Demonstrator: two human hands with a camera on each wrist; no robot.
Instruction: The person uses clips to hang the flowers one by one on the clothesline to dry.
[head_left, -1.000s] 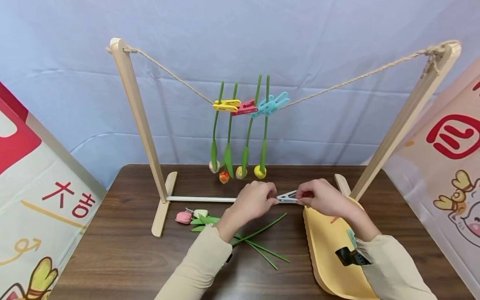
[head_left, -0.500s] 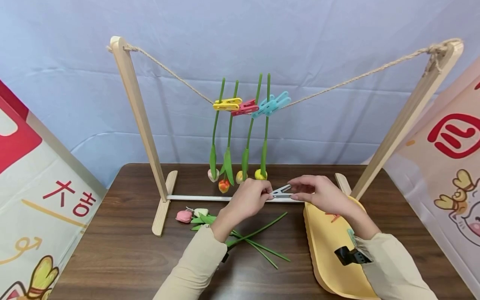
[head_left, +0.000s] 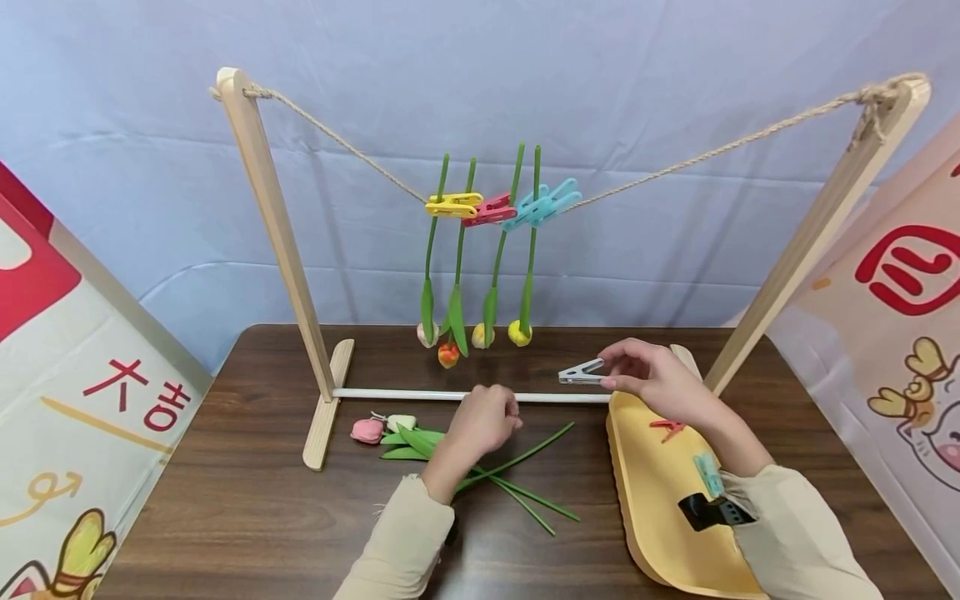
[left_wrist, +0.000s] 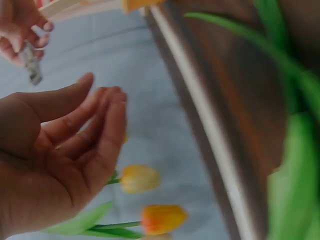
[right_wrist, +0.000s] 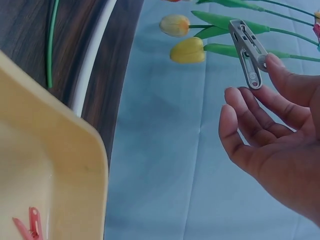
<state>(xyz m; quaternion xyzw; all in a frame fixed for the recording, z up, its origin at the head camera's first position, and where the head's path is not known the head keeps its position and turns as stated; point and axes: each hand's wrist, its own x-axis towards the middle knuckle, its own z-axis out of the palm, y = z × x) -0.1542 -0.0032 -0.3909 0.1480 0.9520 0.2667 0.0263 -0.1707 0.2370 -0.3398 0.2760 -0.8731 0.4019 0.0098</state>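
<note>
My right hand (head_left: 656, 379) pinches a grey clothespin (head_left: 581, 372) by its handle ends between thumb and index finger, above the white crossbar (head_left: 420, 395). In the right wrist view the clothespin (right_wrist: 248, 53) points away from the fingertips. My left hand (head_left: 482, 419) holds nothing; its fingers are loosely bent in the left wrist view. It is over loose tulips lying on the table, with a pink bloom (head_left: 367, 431), a white bloom (head_left: 401, 423) and crossing green stems (head_left: 525, 497). Part of those tulips is hidden under the left hand and forearm.
Several tulips hang head down from a rope (head_left: 712, 156), under yellow (head_left: 453, 205), red (head_left: 490, 210) and blue clothespins (head_left: 553, 202). Wooden posts (head_left: 277, 225) hold the rope. A yellow tray (head_left: 637, 533) at right holds a red clothespin (head_left: 667, 429) and a light blue one (head_left: 707, 475).
My left hand has let go of the grey clothespin and moved down toward the loose tulips. The right hand keeps the clothespin and has risen slightly to the right.
</note>
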